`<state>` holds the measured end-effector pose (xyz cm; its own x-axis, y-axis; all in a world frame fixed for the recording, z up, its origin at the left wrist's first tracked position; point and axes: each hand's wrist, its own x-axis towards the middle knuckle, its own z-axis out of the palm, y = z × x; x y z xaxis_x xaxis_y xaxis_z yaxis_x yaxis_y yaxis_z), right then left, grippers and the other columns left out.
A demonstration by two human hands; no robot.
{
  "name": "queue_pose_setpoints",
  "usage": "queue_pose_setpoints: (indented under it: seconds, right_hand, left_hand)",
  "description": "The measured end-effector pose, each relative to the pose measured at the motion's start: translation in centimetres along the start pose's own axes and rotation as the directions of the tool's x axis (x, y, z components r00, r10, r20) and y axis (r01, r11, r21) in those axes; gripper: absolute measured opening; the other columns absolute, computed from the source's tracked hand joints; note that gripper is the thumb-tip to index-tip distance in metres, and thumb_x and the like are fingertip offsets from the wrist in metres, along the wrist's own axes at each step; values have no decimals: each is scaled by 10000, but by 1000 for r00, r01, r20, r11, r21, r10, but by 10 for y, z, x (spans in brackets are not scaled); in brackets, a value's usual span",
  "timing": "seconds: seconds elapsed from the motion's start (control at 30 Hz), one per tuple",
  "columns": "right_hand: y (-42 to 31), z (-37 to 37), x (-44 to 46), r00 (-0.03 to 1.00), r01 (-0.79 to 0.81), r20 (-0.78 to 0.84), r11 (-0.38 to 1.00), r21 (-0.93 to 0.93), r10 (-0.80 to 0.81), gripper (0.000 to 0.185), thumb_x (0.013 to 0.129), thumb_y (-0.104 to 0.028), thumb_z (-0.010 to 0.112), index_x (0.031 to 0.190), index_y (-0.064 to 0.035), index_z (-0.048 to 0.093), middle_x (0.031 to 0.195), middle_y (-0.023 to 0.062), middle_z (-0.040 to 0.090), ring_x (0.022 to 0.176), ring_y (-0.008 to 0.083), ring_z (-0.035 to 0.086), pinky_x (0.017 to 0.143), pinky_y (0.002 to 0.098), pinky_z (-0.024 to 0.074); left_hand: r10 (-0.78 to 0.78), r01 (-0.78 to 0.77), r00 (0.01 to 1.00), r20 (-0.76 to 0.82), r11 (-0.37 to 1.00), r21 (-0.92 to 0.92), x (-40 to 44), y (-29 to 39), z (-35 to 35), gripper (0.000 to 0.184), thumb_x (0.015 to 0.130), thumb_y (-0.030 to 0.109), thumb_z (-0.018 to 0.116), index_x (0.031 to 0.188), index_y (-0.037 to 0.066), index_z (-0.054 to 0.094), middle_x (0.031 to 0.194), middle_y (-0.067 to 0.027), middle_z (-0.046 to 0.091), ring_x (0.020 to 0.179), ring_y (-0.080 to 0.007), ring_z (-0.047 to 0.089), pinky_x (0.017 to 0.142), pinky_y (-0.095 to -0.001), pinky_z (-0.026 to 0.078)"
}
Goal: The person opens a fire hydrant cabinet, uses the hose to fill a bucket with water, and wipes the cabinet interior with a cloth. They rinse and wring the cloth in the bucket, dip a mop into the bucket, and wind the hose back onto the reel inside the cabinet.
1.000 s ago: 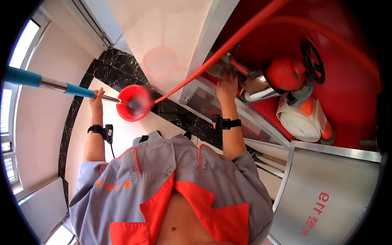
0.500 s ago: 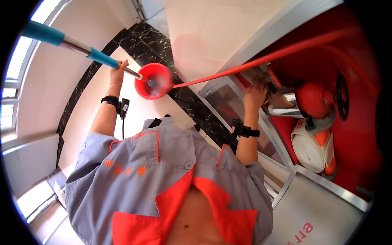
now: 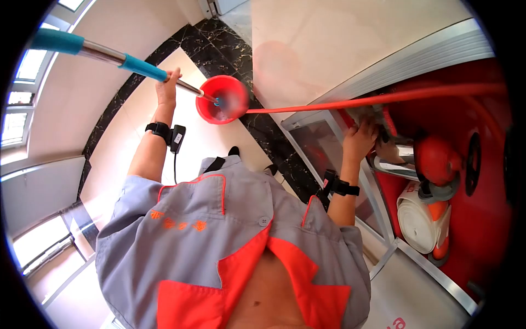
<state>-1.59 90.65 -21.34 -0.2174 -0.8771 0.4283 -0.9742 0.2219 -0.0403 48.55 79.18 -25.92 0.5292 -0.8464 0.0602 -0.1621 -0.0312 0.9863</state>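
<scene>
My left hand [image 3: 169, 88] is closed round a steel mop handle [image 3: 98, 52] with teal grips, which slants down into a red bucket [image 3: 204, 93]. At the bucket, the handle's lower end is blurred, with a bit of teal showing. My right hand [image 3: 360, 140] reaches into a red-lined fire hose cabinet, fingers curled on a greyish part beside a red piece; what they grip is hard to make out. Just above this hand, a thin red hose [image 3: 329, 105] runs from the cabinet to the bucket. Shiny metal [image 3: 392, 164] lies beside the fingers.
Inside the cabinet are a red valve body [image 3: 435, 160], a black handwheel [image 3: 473, 164] and a rolled white fire hose [image 3: 419, 225]. The cabinet's metal-framed door [image 3: 392, 249] stands open near my right arm. Dark marble edging [image 3: 274, 142] crosses the pale floor. Windows line the left.
The view has shifted a little, so the bucket and both hands appear farther right. My left hand stays on the mop handle, my right hand in the cabinet.
</scene>
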Motion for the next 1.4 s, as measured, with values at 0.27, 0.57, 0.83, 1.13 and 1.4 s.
queue_pose_setpoints:
  seconds: [0.27,0.57,0.83,1.13,1.4]
  right_hand:
    - [4,2,-1,999,29,-43,999,-27,-30,383,736,-136,475,1099,-24,528,1193,168,476,1121,401,389,941,474,326]
    - [-4,-3,1,996,41,-84,999,-13,-42,422,724,-126,454,1127,-28,533,1179,184,490,1083,403,425,938,468,339]
    - [6,5,-5,993,33,-109,999,-11,-34,444,736,-142,454,1164,-44,518,1221,187,467,1100,396,426,945,458,338]
    - [9,5,-5,999,6,-50,1000,-3,-6,422,775,-182,470,1167,-30,508,1251,198,440,1126,396,408,959,432,324]
    - [11,7,-6,997,-12,-75,997,71,18,422,757,-188,494,1151,-41,524,1226,196,462,1122,396,408,963,442,314]
  left_hand:
    - [200,-145,976,92,899,-414,56,105,-13,226,773,102,656,616,54,500,566,-28,484,553,-126,465,592,-280,399]
    - [581,-406,763,283,772,-490,55,274,-48,296,855,200,532,620,97,384,561,5,286,534,-114,277,612,-299,299]
    - [566,-341,765,307,760,-553,60,211,-32,140,820,86,562,696,27,538,541,-48,489,466,-119,454,485,-249,382]
    - [109,-28,884,454,983,-182,50,18,24,159,757,152,685,707,60,566,611,-8,570,584,-73,539,553,-202,404]
    - [39,-7,925,378,996,-85,68,-8,34,157,771,179,671,707,88,560,664,-21,595,623,-95,548,631,-255,404]
